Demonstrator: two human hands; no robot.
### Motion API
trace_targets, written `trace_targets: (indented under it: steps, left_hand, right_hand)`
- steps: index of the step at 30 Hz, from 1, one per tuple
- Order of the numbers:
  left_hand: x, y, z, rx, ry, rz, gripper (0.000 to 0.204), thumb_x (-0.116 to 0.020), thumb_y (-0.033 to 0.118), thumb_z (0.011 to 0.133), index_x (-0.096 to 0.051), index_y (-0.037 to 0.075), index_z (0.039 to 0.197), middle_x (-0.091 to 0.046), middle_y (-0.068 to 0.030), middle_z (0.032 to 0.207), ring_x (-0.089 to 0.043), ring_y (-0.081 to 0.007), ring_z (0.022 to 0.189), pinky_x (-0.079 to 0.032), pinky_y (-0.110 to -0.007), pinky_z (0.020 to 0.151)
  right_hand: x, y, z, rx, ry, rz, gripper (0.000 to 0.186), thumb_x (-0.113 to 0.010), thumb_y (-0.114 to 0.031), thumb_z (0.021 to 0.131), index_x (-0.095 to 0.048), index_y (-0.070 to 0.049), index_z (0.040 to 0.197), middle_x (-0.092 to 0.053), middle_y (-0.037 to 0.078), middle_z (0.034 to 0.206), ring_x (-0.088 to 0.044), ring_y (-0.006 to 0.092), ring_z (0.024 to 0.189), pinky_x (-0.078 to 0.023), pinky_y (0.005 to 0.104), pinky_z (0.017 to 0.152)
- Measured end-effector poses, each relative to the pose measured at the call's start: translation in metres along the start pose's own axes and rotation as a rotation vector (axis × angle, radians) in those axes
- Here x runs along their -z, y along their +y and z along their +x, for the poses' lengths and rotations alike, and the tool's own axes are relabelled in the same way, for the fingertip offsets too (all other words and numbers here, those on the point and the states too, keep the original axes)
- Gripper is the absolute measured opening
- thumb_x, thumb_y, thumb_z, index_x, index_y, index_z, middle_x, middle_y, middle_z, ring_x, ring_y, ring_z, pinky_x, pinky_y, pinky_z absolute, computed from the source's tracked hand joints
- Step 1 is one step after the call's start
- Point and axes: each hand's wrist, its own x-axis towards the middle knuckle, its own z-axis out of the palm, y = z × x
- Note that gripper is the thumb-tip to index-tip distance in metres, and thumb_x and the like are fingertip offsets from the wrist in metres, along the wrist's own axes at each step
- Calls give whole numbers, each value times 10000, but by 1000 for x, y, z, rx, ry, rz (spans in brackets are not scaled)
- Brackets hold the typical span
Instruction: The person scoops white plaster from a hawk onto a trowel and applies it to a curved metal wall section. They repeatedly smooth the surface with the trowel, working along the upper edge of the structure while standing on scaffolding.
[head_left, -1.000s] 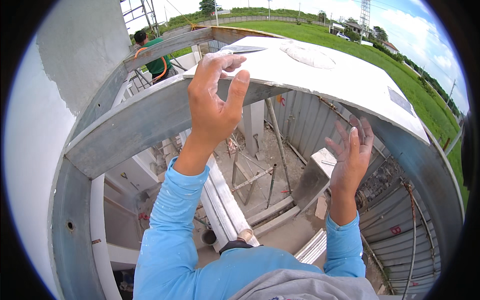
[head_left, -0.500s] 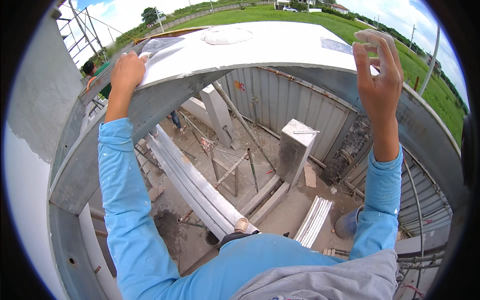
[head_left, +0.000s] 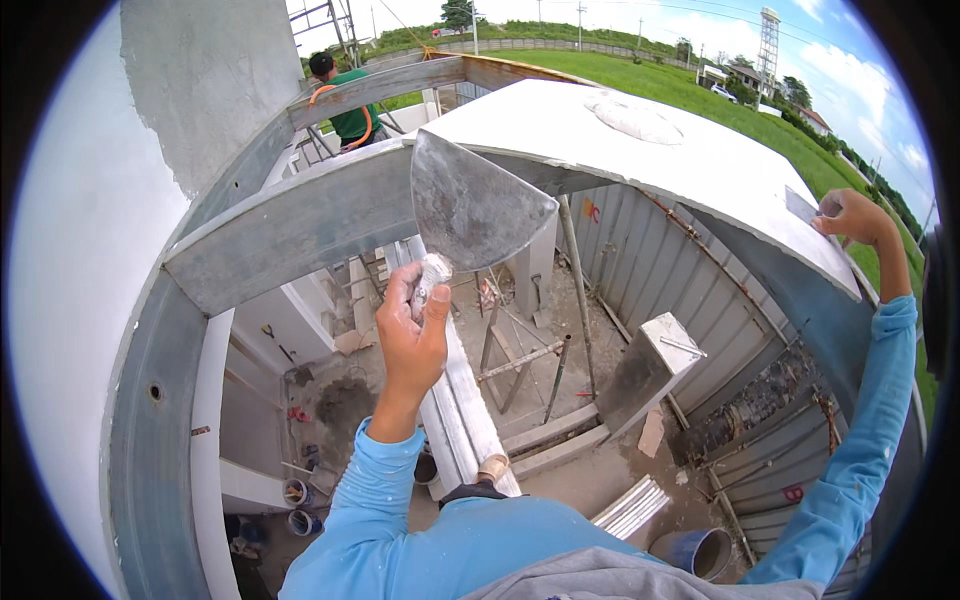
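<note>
My left hand [head_left: 408, 330] grips the plaster-caked handle of a trowel [head_left: 475, 205]. Its broad grey metal blade, with one rounded edge, is raised in front of the white board's left end. The white board [head_left: 540, 120] lies across the metal beams and carries a round mound of white plaster [head_left: 633, 118]. At the board's far right edge, my right hand [head_left: 858, 218] has its fingers curled in beside a flat grey metal blade [head_left: 800, 206], seemingly a scraper. My fingers hide its handle.
Grey steel beams [head_left: 290, 235] frame the opening below me. I stand on a long metal plank [head_left: 455, 400] high over the ground, near a concrete post [head_left: 650, 370] and a bucket [head_left: 695, 552]. Beyond the left beam is a person in green [head_left: 350, 105].
My left hand has lifted the trowel off the board and brought it nearer. My right hand has lowered and closed in beside the grey blade. The view has swung left.
</note>
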Motion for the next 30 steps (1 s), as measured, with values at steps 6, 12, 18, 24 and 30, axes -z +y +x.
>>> trace_targets:
  steps: [6,12,18,24,30]
  left_hand:
    - [14,-57,-140,350,-204,54,355,-631,256,946,-555,-41,1126,-622,-62,904,-524,-91,811,-449,-252,716]
    - [-1,-65,-160,553,-297,-51,318,-619,226,963,-526,-38,1113,-566,-38,966,-483,-84,942,-425,-239,800]
    - [-18,-85,-142,507,-439,-136,294,-604,175,964,-518,-48,1134,-585,-74,1023,-509,-115,992,-422,-267,867]
    - [-33,-107,-131,478,-449,-191,261,-634,191,930,-542,-13,1065,-598,-47,815,-507,-75,718,-428,-248,621]
    - [-43,-105,-111,590,-514,-424,265,-626,170,936,-447,22,1064,-538,-30,777,-466,-59,657,-399,-221,564]
  right_hand:
    - [-6,22,34,109,176,2,541,-813,-380,740,-554,-44,1075,-585,111,827,-589,172,690,-475,313,479]
    - [-21,-31,22,305,417,299,561,-806,-356,740,-510,-104,1145,-520,61,777,-474,104,625,-365,265,545]
    - [-14,-36,-19,312,226,-26,527,-749,-208,806,-500,-90,1255,-548,50,877,-446,127,701,-394,290,673]
    - [-9,-37,-15,313,391,-169,529,-737,-94,816,-493,-72,1284,-557,98,1113,-540,234,921,-449,350,826]
    - [-15,-32,-5,341,789,-852,384,-582,-273,966,-579,-48,1278,-460,120,1370,-523,336,1159,-432,421,1001]
